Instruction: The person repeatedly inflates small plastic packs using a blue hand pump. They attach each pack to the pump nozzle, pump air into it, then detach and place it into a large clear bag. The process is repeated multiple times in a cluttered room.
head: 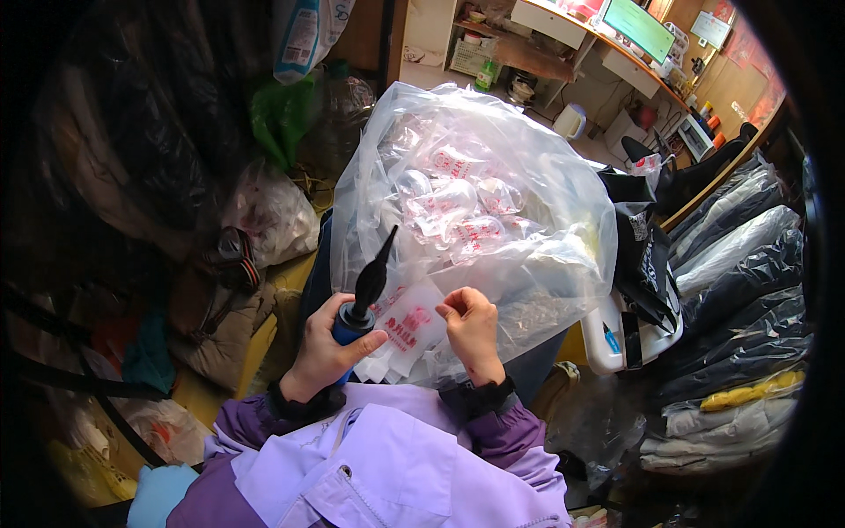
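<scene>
My left hand [333, 346] is closed around a blue hand pump [346, 330], its black tapered nozzle pointing up and slightly right. Before me, the fingertips of my right hand [472, 330] are pinched together at the edge of a small white translucent plastic bag [412, 323] with red print; whether they grip it cannot be told. The small bag lies flat at the near side of a large clear plastic sack [561, 171]. Inside the sack sit several puffed clear packets [442, 204] with red print. Part of the pump's body is hidden by my left hand.
At the right stand a white plastic stool or tray [597, 350] with a black bag [650, 264] and a row of plastic-wrapped garments [733, 297]. A tied white plastic bag [277, 218] lies left of the sack. A desk with a monitor [639, 28] is farther back.
</scene>
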A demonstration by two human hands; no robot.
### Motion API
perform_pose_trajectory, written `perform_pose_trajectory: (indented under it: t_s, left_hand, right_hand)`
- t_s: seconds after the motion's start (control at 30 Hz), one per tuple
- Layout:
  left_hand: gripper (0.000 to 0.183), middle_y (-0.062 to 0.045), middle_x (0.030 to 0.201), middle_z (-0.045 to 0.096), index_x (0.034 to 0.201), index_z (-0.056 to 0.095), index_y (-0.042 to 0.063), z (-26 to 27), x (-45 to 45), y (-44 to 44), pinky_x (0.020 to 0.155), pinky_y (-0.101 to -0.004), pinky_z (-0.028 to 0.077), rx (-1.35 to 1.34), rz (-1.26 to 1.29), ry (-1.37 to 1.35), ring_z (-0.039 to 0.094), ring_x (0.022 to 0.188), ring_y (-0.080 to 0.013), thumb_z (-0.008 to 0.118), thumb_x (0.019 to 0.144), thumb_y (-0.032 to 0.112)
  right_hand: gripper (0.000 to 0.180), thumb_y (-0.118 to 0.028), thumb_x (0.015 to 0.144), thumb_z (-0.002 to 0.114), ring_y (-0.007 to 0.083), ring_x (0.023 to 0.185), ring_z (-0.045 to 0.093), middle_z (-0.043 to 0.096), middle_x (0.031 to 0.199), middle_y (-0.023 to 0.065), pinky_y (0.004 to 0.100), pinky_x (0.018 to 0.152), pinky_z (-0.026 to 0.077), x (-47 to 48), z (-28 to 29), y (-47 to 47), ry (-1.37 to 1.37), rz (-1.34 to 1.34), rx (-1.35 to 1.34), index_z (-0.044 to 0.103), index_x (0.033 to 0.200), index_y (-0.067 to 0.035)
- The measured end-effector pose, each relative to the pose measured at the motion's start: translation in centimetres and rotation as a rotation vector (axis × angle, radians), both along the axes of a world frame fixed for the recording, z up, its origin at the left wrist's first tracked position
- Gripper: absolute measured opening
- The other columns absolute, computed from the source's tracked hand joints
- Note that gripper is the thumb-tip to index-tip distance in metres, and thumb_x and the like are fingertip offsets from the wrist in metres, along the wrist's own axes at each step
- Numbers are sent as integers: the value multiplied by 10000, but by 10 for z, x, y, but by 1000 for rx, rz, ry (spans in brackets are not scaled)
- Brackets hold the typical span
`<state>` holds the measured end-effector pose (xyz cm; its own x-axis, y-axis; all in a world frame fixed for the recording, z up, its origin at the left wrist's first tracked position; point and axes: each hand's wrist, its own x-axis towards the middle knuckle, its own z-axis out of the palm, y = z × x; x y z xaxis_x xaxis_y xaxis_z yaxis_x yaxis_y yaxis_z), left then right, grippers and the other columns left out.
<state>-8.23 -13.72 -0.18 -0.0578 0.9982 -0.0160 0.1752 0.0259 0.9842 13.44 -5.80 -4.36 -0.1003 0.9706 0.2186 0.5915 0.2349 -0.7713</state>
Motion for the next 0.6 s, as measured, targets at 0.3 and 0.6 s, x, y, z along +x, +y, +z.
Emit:
perform_pose_trajectory:
  t_s: [0.3,0.6]
  left_hand:
    - [428,-147,1307,498,1018,641,-5,12,6,17,926,-324,436,256,-407,173,569,1126,-268,794,669,190]
    - [401,-25,824,625,1047,598,8,11,11,17,705,-232,466,141,-226,45,554,774,-63,787,719,138]
  right_hand:
    - [104,92,838,567,90,711,562,594,752,59,237,676,470,8,61,-2,454,142,95,548,901,12]
    - [330,-275,833,738,80,732,574,634,865,24,231,594,485,10,51,-7,811,17,-304,602,970,-7]
